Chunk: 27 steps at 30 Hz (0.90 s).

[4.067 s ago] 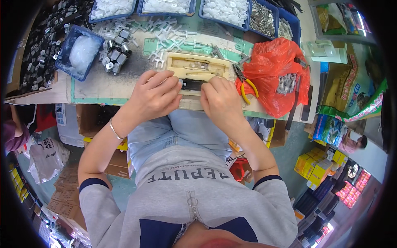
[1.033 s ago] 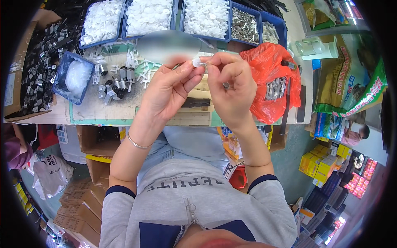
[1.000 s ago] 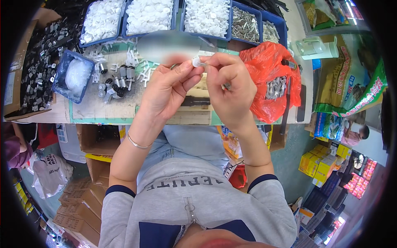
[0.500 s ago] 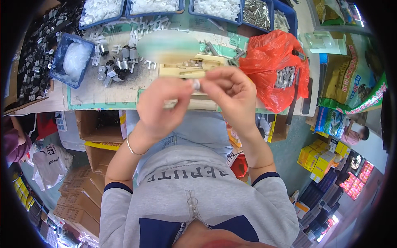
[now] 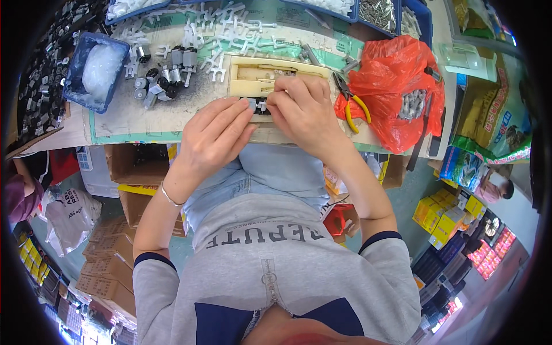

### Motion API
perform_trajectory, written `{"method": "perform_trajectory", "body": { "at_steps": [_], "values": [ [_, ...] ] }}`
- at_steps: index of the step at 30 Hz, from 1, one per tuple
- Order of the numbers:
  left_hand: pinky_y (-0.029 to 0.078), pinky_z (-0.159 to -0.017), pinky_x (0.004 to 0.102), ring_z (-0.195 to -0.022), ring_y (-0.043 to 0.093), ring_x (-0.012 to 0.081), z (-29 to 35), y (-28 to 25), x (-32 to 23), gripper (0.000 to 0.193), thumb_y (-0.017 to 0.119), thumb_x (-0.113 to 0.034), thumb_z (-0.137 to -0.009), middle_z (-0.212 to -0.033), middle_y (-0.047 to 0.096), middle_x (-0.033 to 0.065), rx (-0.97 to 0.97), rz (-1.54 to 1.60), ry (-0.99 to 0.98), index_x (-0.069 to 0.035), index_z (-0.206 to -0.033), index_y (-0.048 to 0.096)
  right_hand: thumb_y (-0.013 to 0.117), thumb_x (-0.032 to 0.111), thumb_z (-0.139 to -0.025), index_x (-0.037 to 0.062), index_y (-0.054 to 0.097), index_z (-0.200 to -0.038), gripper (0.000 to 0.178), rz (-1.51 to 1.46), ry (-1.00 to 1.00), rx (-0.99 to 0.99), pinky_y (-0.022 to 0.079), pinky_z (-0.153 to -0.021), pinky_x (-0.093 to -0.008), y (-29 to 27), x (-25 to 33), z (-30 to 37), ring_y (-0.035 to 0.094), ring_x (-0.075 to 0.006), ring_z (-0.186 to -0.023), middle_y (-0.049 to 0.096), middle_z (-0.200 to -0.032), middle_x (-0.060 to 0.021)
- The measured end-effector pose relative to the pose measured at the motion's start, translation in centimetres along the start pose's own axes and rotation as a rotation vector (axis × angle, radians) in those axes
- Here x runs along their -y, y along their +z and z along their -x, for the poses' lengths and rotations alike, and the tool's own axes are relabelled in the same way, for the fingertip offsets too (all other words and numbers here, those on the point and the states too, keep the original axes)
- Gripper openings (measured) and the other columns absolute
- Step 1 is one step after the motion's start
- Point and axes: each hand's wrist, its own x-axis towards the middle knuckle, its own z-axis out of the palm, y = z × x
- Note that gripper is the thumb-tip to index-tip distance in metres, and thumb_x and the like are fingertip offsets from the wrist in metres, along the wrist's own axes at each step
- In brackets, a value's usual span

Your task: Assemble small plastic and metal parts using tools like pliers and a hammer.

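Note:
A small silver motor with a white and black part beside it lies at the near side of a cream-coloured fixture block. Pressed together, the fingers of my left hand rest their tips on the motor's left end. My right hand is closed at its right end, thumb and index finger pinched; its fingers hide what they hold. Just right of that hand lie yellow-handled pliers. Left of the block are white fork-shaped plastic pieces and a cluster of small silver-and-black motors.
Blue bins of white parts and metal pins line the far edge. A red plastic bag with metal pieces sits at right. A blue tray stands at left, beside a heap of black parts.
Both hands have come down from above the bench, where they held a small pale piece, to the fixture block's near side. The pliers now show beside my right hand.

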Motion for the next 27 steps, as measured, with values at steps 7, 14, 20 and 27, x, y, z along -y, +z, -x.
{"method": "perform_trajectory", "body": {
  "at_steps": [7,14,20,27],
  "values": [
    [0.041,-0.071,0.0343,-0.079,0.057,0.0203,-0.3,0.8,0.1,0.027,0.074,-0.017,-0.066,-0.086,0.058,0.0035,0.024,-0.116,0.034,-0.012,-0.092,0.07,0.07,0.013,-0.069,0.0085,0.057,-0.086,0.022,-0.082,0.252,0.078,0.034,-0.084,-0.0388,-1.1,0.8,-0.7,0.05,-0.0249,-0.094,0.053,-0.097,-0.0056],
    [0.036,-0.072,0.0348,-0.079,0.055,0.0193,-0.8,0.2,0.2,0.027,0.073,-0.015,-0.066,-0.084,0.055,0.0028,0.072,0.037,-0.058,-0.012,-0.092,0.07,0.07,0.013,-0.072,0.0077,0.058,-0.084,0.018,-0.093,0.211,0.107,0.036,-0.081,-0.0376,-1.5,0.6,-0.5,0.052,-0.0249,-0.088,0.056,-0.09,-0.0051],
    [0.038,-0.076,0.0364,-0.079,0.054,0.0168,-0.4,0.2,0.5,0.027,0.072,-0.017,-0.067,-0.086,0.055,-0.0004,0.05,-0.004,-0.014,-0.014,-0.094,0.068,0.067,0.009,-0.073,0.0063,0.06,-0.08,0.011,-0.097,0.257,0.056,0.039,-0.078,-0.0375,-0.9,1.5,-0.1,0.053,-0.0245,-0.086,0.057,-0.089,-0.0049],
    [0.036,-0.082,0.0401,-0.082,0.054,0.0173,-0.9,1.0,-0.2,0.022,0.073,-0.022,-0.068,-0.086,0.054,0.0008,0.051,-0.135,0.033,-0.013,-0.087,0.066,0.07,0.012,-0.073,0.0054,0.064,-0.079,0.01,-0.263,0.375,0.051,0.041,-0.08,-0.0358,-2.3,0.6,-0.9,0.055,-0.0249,-0.088,0.061,-0.087,-0.0063]
  ]
}}
